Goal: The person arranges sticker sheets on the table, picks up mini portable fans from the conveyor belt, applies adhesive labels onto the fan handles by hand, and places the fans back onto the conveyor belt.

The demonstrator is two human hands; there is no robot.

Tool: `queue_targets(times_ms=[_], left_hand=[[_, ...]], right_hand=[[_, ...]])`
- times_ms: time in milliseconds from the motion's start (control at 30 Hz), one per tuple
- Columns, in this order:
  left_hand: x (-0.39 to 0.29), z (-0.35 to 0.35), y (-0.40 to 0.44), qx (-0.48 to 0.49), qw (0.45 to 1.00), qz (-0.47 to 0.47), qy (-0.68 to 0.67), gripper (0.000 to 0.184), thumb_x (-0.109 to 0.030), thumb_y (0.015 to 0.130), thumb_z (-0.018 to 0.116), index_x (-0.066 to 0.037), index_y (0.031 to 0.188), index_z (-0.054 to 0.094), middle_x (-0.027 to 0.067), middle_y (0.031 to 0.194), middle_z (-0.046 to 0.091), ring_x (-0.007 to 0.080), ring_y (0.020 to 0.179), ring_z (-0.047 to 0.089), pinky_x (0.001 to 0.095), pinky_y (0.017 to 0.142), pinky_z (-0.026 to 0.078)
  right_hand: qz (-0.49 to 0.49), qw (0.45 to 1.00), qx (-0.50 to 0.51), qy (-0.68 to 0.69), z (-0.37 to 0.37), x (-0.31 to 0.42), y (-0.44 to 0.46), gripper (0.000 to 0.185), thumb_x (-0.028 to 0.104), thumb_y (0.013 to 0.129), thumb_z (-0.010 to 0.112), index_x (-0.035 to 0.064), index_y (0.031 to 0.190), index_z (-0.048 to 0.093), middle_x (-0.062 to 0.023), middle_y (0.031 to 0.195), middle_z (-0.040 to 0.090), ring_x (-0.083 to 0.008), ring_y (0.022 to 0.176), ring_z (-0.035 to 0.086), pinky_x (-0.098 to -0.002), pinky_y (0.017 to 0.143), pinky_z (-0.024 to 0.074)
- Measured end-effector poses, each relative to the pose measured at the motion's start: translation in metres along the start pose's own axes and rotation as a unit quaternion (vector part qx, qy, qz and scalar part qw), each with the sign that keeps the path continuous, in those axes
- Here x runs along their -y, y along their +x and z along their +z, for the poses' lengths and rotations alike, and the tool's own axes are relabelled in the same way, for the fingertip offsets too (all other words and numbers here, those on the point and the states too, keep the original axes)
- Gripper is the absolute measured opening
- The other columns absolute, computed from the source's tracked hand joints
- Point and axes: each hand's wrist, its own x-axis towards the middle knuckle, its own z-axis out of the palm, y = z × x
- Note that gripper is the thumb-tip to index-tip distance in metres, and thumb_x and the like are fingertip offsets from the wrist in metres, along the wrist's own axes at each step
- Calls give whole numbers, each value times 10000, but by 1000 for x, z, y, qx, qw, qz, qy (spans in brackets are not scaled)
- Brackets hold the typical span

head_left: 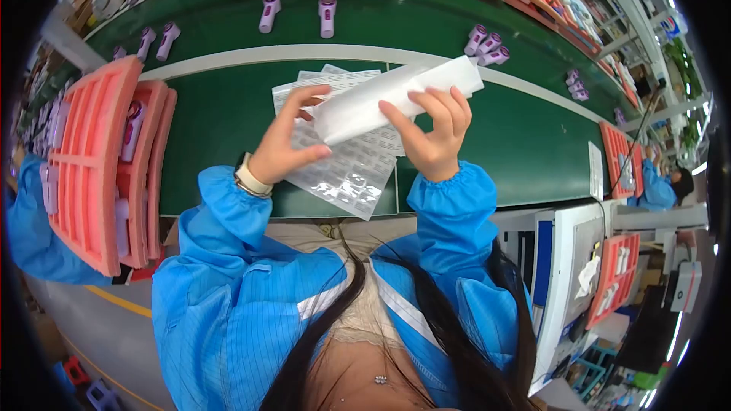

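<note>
A white folded or rolled sheet bundle [392,99] slants across the view in front of me, its right end higher in view. My right hand [432,131] has its thumb and fingertips against the bundle's near side, towards the right end. My left hand [285,141], with a watch at the wrist, is by the left end; its thumb and fingers are apart, with nothing between them. Under the bundle, clear plastic sheets printed with rows of small labels [343,183] lie on the green worktop [221,129]. The bundle hides part of them.
Lilac handheld devices [327,17] stand or lie along the green belt [403,15] beyond a pale rail. Pink foam trays [91,160] stand on edge at my left. A white cabinet [567,259] is at the right. Other people in blue sleeves [46,236] are at both sides.
</note>
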Motion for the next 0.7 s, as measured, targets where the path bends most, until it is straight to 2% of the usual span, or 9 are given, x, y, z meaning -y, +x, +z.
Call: queue_targets(times_ms=[67, 300, 367, 433, 500, 567, 600, 667, 700], left_hand=[[-12, 16, -7, -31, 999, -14, -13, 798, -274, 726, 787, -69, 1388, 393, 111, 1357, 458, 246, 1235, 456, 363, 1025, 357], [-31, 21, -33, -131, 990, -42, 12, 310, -40, 840, 674, 8, 1142, 628, 116, 1099, 667, 190, 1025, 627, 288, 900, 474], [-39, 15, -61, -156, 984, -84, 24, 241, -61, 861, 677, 10, 1089, 651, 104, 1072, 680, 167, 996, 635, 280, 873, 485], [-37, 9, -106, -180, 944, -167, -223, 209, -53, 869, 671, 3, 1069, 651, 81, 1070, 676, 146, 987, 625, 271, 867, 484], [-36, -8, -165, -212, 920, -237, -229, 223, -87, 852, 703, -6, 1049, 641, 79, 1049, 666, 131, 947, 618, 263, 844, 494], [-12, -17, -256, -256, 847, -310, -347, 262, -89, 842, 704, -2, 1074, 620, 96, 1020, 662, 146, 923, 624, 277, 802, 515], [-10, -13, -294, -337, 770, -374, -392, 277, -113, 864, 688, -16, 1107, 598, 59, 932, 647, 105, 813, 601, 253, 702, 498], [20, -9, -391, -432, 680, -344, -482, 300, -151, 874, 685, -43, 1131, 573, 18, 895, 594, 59, 678, 511, 215, 563, 403], [40, -5, -435, -519, 624, -356, -463, 254, -159, 880, 679, -55, 1089, 579, 3, 848, 568, 51, 627, 456, 206, 528, 343]], right_hand=[[-27, 999, -39, 15, 2, 10, 0, 450, 54, 624, 659, 285, 1001, 741, 54, 905, 519, -146, 868, 528, -405, 1027, 357], [-64, 993, 40, 91, 0, 23, 2, 439, 67, 620, 664, 269, 1001, 747, 41, 937, 573, -157, 916, 568, -454, 1037, 336], [-63, 990, 63, 112, -3, 31, 2, 410, 113, 626, 674, 257, 1003, 747, 14, 997, 590, -186, 958, 575, -477, 1026, 342], [-64, 983, 74, 154, -5, 33, -5, 347, 131, 677, 673, 248, 995, 746, -29, 1034, 592, -225, 973, 570, -477, 1010, 354], [-93, 977, 57, 181, -5, 33, -7, 312, 99, 729, 670, 214, 1017, 713, -77, 1060, 583, -271, 973, 563, -476, 961, 396], [-101, 979, 10, 178, -1, 28, -8, 316, 66, 749, 683, 147, 1053, 657, -112, 1051, 572, -299, 951, 558, -461, 876, 438], [-96, 979, 17, 178, -2, 27, -8, 339, 42, 737, 691, 114, 1063, 634, -120, 1043, 566, -302, 940, 555, -447, 833, 448], [-88, 980, 22, 177, -2, 28, -2, 365, -7, 723, 693, 61, 1072, 611, -130, 1029, 560, -301, 920, 552, -420, 772, 454], [-87, 980, 19, 176, -1, 30, 1, 365, -32, 722, 688, 41, 1071, 610, -133, 1023, 560, -298, 910, 551, -406, 754, 451]])
